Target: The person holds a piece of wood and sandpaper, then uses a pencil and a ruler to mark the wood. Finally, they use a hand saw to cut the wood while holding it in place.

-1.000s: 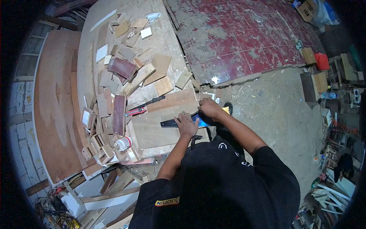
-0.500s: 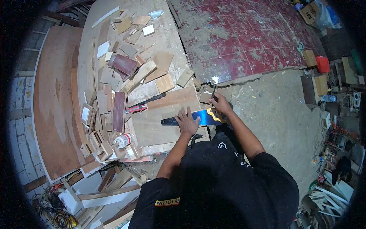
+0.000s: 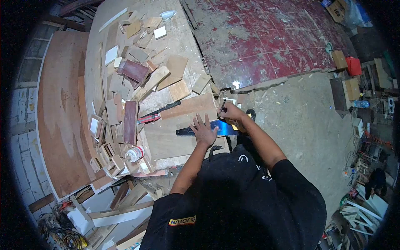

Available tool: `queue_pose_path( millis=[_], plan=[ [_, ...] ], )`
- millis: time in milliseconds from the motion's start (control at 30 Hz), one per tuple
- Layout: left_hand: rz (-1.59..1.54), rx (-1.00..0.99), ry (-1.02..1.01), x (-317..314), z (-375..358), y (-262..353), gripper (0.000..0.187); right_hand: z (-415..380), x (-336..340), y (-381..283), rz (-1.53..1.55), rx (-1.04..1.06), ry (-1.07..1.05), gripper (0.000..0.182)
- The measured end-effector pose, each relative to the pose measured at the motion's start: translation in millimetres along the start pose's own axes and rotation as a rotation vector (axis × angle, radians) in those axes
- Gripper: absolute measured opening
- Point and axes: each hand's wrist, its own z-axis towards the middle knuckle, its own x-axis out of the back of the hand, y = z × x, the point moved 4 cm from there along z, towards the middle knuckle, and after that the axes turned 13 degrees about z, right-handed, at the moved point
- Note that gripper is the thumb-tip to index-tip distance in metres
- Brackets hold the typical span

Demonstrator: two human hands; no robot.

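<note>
A handsaw with a blue and dark blade lies across a flat plywood board. My left hand rests on the saw blade, fingers spread out flat over it. In my right hand, closed in a writing grip, is a slim dark pencil, its tip pointing near the board's right edge. The saw's yellow and black handle is partly hidden beneath that hand. Beyond the saw lie a reddish wood strip, a long dark tool and a red utility knife.
Wood offcuts are heaped on the left part of the worktable. A white container stands near its front edge. A large plywood panel leans at the far left. Concrete floor and raised red tiles lie to the right.
My right hand has moved left and slightly toward me, bringing the pencil near the board's edge and covering more of the saw handle. My left hand has stayed on the blade.
</note>
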Motion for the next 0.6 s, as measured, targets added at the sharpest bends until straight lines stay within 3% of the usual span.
queue_pose_path(
  millis=[533,600],
  plan=[
    [-0.005,0.007,-0.018,-2,2,0,0.089,7,-1,8,-0.084,-0.097,-0.120,0.017],
    [-0.001,0.008,-0.025,-1,2,0,0.089,8,-1,11,-0.023,0.010,-0.103,0.023]
  ],
)
